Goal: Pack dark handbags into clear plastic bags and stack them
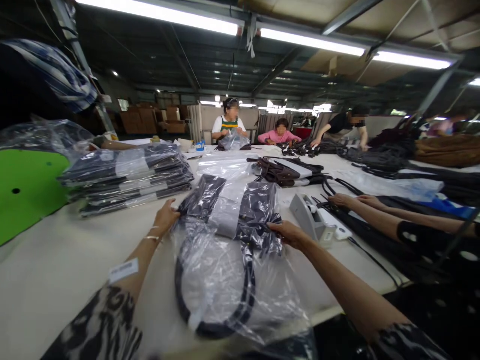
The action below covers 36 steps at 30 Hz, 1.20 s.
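Observation:
A dark handbag [258, 202] lies in a clear plastic bag [277, 295] at the table's front middle. A white paper band [225, 212] runs across its body. The handbag's long black handle [214, 330] loops toward me inside the plastic. My left hand [167, 216] pinches the left edge of the wrapped handbag. At the opposite edge, my right hand [289, 233] is closed on its right side, thumb on top. The fingertips under the plastic are partly hidden.
To the left stand a stack of wrapped handbags [131, 177] and a green board [30, 190]. A grey tape dispenser [311, 220] and a power strip [339, 227] sit right. Brown handbags [285, 171] lie behind. A co-worker's hands [343, 201] reach in at right; several people work across the table.

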Tool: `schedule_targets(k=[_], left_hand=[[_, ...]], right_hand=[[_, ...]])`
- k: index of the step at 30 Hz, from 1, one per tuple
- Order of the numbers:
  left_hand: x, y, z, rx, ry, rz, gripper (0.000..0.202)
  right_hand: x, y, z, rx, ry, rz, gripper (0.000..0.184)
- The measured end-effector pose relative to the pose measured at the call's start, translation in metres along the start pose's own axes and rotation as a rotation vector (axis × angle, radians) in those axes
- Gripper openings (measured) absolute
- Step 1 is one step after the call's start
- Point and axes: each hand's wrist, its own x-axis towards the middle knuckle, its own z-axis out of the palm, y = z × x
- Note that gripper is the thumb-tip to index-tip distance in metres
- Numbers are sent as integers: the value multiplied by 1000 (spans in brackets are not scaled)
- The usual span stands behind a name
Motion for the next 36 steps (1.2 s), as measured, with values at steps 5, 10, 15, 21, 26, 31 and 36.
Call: schedule_targets(k=[5,10,15,21,26,31,36], left_hand=[[-34,34,-5,88,43,393,47],[-181,67,17,-17,-397,919,39],[-261,67,40,182,-378,875,78],[-267,61,49,238,-282,793,78],[-260,58,44,282,-273,767,55],[-246,50,30,327,-255,757,43],[-243,42,21,367,-276,838,31]], right_hand=[[-82,19,-24,-439,-49,-217,49],[-180,57,-30,-942,-150,-984,66],[-198,76,21,-1035,-92,-1410,53],[-193,40,53,-762,-266,-1638,30],[-210,18,59,-577,-387,-1554,23],[-210,13,62,-450,-432,-1488,25],[-200,-5,57,-529,-400,-1394,29]])
